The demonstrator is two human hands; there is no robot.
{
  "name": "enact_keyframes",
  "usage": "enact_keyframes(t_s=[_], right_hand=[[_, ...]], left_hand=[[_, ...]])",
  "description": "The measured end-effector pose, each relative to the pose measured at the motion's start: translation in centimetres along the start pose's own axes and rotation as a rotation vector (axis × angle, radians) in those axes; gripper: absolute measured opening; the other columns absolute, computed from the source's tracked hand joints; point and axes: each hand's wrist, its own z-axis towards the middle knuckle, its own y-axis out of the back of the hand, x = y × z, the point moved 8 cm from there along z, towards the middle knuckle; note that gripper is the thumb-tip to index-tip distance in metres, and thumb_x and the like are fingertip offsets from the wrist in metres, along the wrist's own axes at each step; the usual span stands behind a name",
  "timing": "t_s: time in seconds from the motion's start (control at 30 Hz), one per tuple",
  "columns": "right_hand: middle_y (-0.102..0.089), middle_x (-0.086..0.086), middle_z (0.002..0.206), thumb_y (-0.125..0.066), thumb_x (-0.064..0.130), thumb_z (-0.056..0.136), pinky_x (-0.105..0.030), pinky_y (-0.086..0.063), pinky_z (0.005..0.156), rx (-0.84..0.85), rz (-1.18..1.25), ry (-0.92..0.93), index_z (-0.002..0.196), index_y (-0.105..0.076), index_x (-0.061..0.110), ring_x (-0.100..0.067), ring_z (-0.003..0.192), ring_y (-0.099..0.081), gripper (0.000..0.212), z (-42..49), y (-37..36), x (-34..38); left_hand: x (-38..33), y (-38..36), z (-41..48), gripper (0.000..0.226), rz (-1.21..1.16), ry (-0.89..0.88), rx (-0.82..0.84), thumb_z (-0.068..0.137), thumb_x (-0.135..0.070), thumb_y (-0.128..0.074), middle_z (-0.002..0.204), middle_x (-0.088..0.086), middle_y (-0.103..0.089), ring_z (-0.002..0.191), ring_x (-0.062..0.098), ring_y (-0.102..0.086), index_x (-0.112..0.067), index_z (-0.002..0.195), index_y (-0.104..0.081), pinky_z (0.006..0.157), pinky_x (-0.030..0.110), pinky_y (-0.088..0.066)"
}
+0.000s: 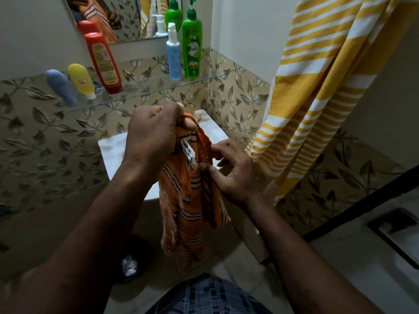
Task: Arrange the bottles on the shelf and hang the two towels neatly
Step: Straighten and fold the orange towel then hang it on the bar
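Note:
My left hand (156, 128) grips the bunched top of an orange striped towel (190, 205), which hangs down in front of me. My right hand (231, 171) pinches a fold of the same towel a little lower, on its right side. A yellow and white striped towel (317, 87) hangs from above at the right. On the glass shelf (145, 91) stand a green pump bottle (192, 46), a blue and white pump bottle (174, 55), a red bottle (103, 62), a yellow tube (82, 80) and a grey-blue bottle (61, 86).
A mirror (127, 17) hangs above the shelf and reflects the bottles. A white toilet cistern (127, 150) sits below my hands. A dark bin (133, 257) stands on the floor at the left. A black floor drain (396, 232) lies at the right.

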Motion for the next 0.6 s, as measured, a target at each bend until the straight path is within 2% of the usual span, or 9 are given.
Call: enact_keyframes(t_s=[0.1,0.23,0.33,0.5,0.6], right_hand=[[-0.058,0.005,0.102,-0.08,0.035,0.088,-0.023,-0.053,0.068,-0.045,0.079,-0.043,0.113,-0.075,0.013,-0.014,0.09,-0.06,0.034,0.9,0.0,0.4],[-0.057,0.002,0.096,-0.085,0.025,0.083,-0.03,-0.055,0.068,-0.059,0.127,-0.045,0.09,-0.069,0.019,-0.019,0.088,-0.059,0.019,1.4,-0.1,0.5],[-0.059,0.001,0.096,-0.086,0.018,0.084,-0.031,-0.055,0.066,-0.063,0.114,-0.018,0.084,-0.064,0.021,-0.018,0.087,-0.061,0.022,0.9,0.0,0.4],[-0.067,-0.002,0.094,-0.084,0.011,0.082,-0.036,-0.054,0.071,-0.001,-0.108,0.081,0.085,-0.07,0.01,-0.021,0.089,-0.063,0.015,-0.4,-0.9,0.0],[-0.066,0.001,0.092,-0.075,0.021,0.083,-0.042,-0.053,0.07,0.04,-0.201,0.071,0.086,-0.071,0.012,-0.019,0.088,-0.06,0.01,-1.4,-1.3,-0.9]], left_hand=[[0.1,-0.5,-0.3,0.053,0.013,-0.011,0.037,0.103,-0.017,-0.053,0.069,0.004,-0.074,0.061,0.023,-0.065,-0.023,0.056,-0.075,0.068,0.043,-0.057],[0.0,-0.4,-0.4,0.051,0.012,-0.014,0.039,0.103,-0.017,-0.052,0.067,0.003,-0.073,0.058,0.022,-0.063,-0.019,0.057,-0.074,0.058,0.033,-0.052],[0.1,0.1,-0.3,0.048,0.011,-0.015,0.005,0.104,-0.018,-0.052,0.065,0.001,-0.071,0.057,0.019,-0.062,-0.018,0.06,-0.073,0.056,0.03,-0.05],[0.3,0.4,-0.2,0.05,0.013,-0.003,-0.023,0.104,-0.018,-0.052,0.064,0.001,-0.07,0.056,0.019,-0.062,-0.02,0.058,-0.072,0.056,0.03,-0.05],[0.3,0.6,-0.1,0.046,-0.002,-0.004,-0.032,0.105,-0.018,-0.051,0.064,-0.001,-0.07,0.057,0.017,-0.063,-0.019,0.064,-0.072,0.059,0.032,-0.053]])
